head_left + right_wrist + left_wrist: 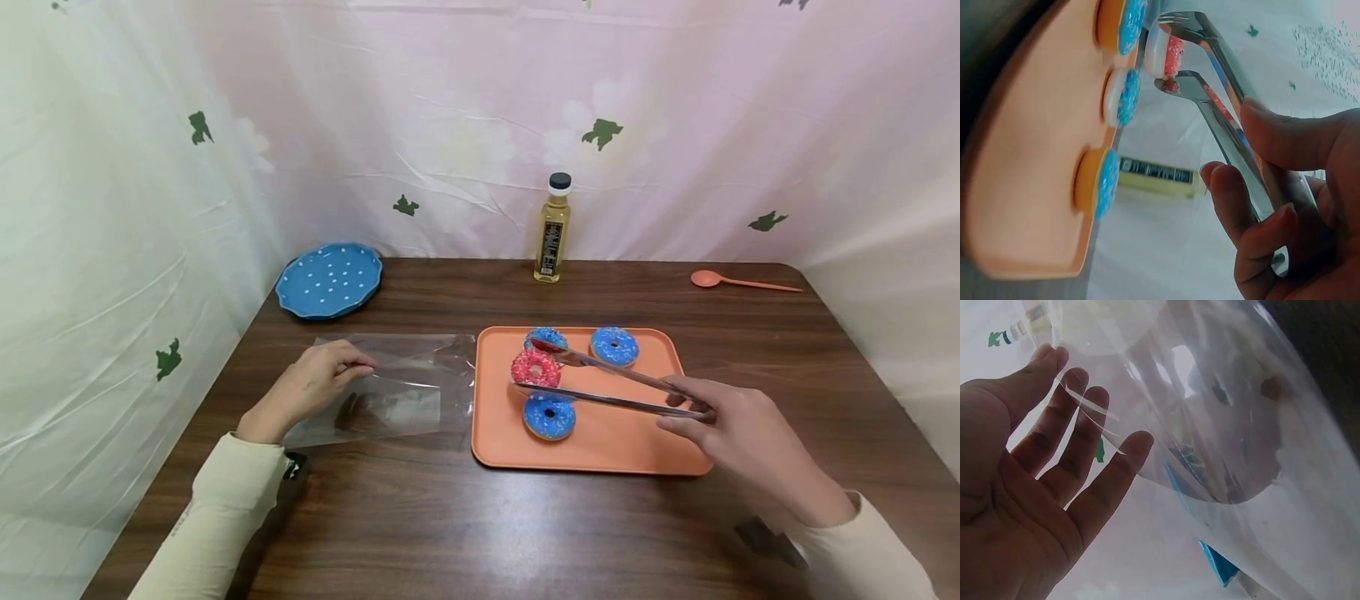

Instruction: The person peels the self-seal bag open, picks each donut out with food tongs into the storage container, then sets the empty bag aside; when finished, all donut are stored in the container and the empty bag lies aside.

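My left hand (311, 383) pinches the edge of a clear plastic bag (408, 412) between thumb and fingertips; in the left wrist view the bag's film (1210, 469) bulges away from the fingers. My right hand (757, 437) grips metal tongs (615, 401). Between the tong tips is a red-iced donut (535, 364), raised above the orange tray (615, 454) in the right wrist view. Three blue-iced donuts lie on that tray: one at the back right (615, 348), one nearer the front (555, 427), and one at the back left (546, 333), partly hidden by the red donut and tongs.
Behind the tray stands an oil bottle (552, 237) with a dark cap. A blue dotted plate (330, 281) sits at the back left, and an orange spoon (708, 279) lies at the back right. Patterned cloth (465, 125) hangs around the dark wooden table (420, 517).
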The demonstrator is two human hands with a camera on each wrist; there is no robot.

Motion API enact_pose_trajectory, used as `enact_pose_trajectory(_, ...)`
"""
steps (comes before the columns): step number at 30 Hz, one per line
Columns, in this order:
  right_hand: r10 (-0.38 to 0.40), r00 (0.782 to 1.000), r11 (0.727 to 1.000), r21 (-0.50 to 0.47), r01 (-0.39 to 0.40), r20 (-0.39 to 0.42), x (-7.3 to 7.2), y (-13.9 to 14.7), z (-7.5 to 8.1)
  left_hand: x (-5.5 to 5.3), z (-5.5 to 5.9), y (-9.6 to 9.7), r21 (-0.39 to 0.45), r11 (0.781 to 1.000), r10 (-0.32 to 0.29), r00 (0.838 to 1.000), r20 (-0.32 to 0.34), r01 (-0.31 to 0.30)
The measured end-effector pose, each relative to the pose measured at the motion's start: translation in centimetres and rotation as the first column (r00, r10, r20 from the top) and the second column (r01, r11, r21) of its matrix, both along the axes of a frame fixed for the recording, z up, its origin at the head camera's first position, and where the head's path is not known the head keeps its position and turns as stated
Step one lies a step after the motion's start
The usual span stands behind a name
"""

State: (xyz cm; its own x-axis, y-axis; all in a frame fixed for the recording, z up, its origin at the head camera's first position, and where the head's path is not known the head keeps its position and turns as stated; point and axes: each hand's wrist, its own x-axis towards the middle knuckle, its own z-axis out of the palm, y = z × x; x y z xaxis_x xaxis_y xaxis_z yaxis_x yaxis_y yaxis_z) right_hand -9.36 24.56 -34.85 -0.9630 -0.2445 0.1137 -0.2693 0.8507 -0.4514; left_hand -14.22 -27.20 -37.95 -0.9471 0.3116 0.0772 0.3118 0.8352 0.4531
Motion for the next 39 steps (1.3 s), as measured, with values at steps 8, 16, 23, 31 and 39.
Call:
enact_pose_trajectory(8,-0.052,0.999,0.999,0.012,0.052,-0.011,1.8,3.1,-0.5,0.2,-0.1,0.0,0.000,1.000,0.016,1.000,0.014,-0.016)
enact_pose_trajectory(16,-0.107,0.994,0.992,0.069,0.109,-0.034,3.3,5.8,-0.7,0.2,-0.1,-0.1,-0.008,1.000,0.009,1.000,-0.001,-0.009)
enact_pose_trajectory(23,-0.112,0.992,0.990,0.078,0.116,-0.055,3.9,7.2,-0.6,0.1,-0.1,-0.1,-0.003,1.000,0.017,1.000,0.026,-0.017)
enact_pose_trajectory(31,-0.127,0.992,0.984,0.128,0.126,0.004,4.2,7.9,-0.8,-0.1,-0.2,0.0,-0.005,1.000,0.024,0.999,0.045,-0.024)
enact_pose_trajectory(39,-0.127,0.991,0.984,0.132,0.122,0.031,4.8,8.9,-1.3,-0.2,-0.2,0.2,-0.016,1.000,0.018,0.999,0.047,-0.018)
